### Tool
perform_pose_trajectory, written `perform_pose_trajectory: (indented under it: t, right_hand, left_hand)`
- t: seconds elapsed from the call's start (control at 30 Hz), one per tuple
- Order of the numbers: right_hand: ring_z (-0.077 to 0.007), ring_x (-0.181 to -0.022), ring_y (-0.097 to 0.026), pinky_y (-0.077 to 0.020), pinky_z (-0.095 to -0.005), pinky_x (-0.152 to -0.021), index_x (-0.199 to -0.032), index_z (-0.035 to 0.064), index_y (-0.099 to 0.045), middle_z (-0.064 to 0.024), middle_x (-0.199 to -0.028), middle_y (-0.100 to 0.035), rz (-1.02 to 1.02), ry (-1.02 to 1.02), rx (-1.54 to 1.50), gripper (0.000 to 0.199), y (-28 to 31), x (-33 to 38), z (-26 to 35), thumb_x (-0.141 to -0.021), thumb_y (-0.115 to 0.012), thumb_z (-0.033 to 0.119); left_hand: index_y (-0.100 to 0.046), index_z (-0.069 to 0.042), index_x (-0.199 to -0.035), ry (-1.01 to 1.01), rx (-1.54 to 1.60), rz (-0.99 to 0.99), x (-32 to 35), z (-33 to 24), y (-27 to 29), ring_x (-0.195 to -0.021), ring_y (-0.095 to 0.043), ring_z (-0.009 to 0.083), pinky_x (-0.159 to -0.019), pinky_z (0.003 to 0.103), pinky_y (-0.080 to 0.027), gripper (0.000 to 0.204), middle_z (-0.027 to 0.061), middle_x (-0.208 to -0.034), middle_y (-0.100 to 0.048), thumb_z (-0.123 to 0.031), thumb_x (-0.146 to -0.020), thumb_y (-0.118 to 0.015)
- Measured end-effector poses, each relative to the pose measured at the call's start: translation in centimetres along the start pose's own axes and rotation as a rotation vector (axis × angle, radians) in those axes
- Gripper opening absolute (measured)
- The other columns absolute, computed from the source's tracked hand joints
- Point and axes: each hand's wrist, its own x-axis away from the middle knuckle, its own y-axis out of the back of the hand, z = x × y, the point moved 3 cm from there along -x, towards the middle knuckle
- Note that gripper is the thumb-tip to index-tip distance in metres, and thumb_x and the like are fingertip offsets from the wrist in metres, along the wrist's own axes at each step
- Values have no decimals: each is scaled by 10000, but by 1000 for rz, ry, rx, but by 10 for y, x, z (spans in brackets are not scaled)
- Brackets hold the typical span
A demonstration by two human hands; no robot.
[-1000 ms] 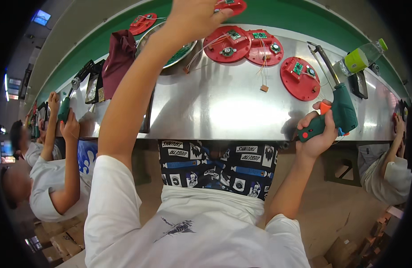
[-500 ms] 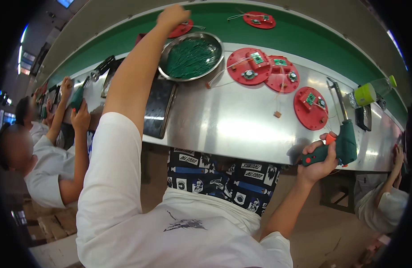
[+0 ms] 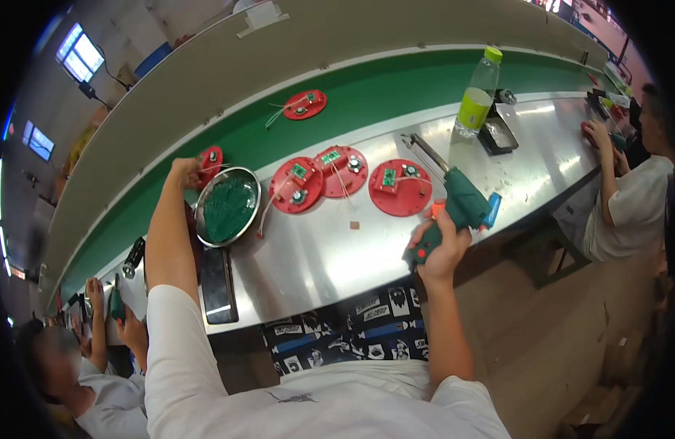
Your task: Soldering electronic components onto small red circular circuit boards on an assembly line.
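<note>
At the far left of the bench, my left hand (image 3: 184,173) is closed at the edge of a red disc (image 3: 212,159) that carries a small board; its fingertips are partly hidden. My right hand (image 3: 446,247) grips a dark green soldering gun (image 3: 465,199) with an orange trigger, its long thin tip pointing away to the far left. Beside the gun tip lies a red disc (image 3: 400,199) with a green circuit board and thin wires. Two more, a red disc (image 3: 285,192) and an overlapping red disc (image 3: 350,181), lie left of it. A steel bowl (image 3: 253,192) of thin green strands stands just below my left hand.
A red disc (image 3: 305,104) lies on the green strip (image 3: 381,82) behind the bench. A bottle (image 3: 474,110) with a lime label stands beside a black tray (image 3: 498,137). Nearer me is a dark flat tray (image 3: 218,282). Co-workers sit at both sides.
My view has swung, so the bench and discs sit lower and further left, and more shows on the right. My left hand stays at the far red disc; the right still holds the soldering gun.
</note>
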Motion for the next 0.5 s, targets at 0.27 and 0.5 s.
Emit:
perform_pose_trajectory:
  t: [0.27, 0.5]
  right_hand:
    - [-188, -451, -568, -448, -307, -392, -1038, -39, -548, -114, -841, -570, 19, 109, 45, 200, 21, -7, -7, -958, -562, 143]
    - [-173, -485, -539, -460, -327, -427, -1045, -14, -551, -104, -808, -565, 0, 72, 67, 218, 21, -5, -7, -969, -547, 190]
  left_hand:
    - [-652, 31, -1168, -1117, -325, -15, 196, -119, -136, -716, -688, 178, -645, 303, -554, 421, 120, -877, -711, -52, -758, -695]
    - [-679, -98, -1204, -1325, -677, 649, 374, -4, -217, -881, -716, 244, -754, 360, -579, 520, 153, -1065, -714, 104, -742, -551]
